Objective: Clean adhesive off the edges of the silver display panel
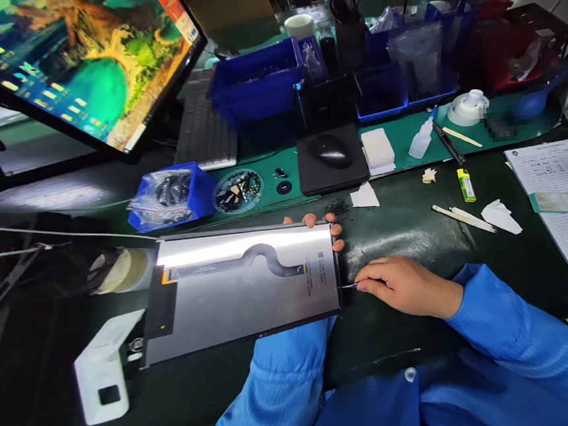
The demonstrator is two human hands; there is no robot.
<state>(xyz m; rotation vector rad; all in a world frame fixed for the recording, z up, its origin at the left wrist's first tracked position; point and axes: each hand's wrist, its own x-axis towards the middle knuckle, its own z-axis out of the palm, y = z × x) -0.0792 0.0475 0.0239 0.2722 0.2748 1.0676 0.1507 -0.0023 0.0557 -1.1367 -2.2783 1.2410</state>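
Observation:
A tablet screen panel (243, 309) lies back side up across my left hand (334, 230), its silvery back crossed by a curved grey ribbon cable (262, 251). Only fingertips of that hand show, curled over the far and right edges; the palm is hidden beneath the panel. My right hand (404, 285) is closed in a pinch on a slim metal tool that looks like tweezers (349, 286). The tool's tip meets the panel's right edge. Just beyond the fingertips is a small heap of black shreds (337, 207) on the dark mat.
A monitor (102, 70) stands at upper left, with a white bent stand (102, 375) below. Blue bins (257, 83), a mouse (329, 151) and a dish of small parts (238, 192) line the back. A lighter (466, 185), sticks and a written sheet (563, 215) lie right.

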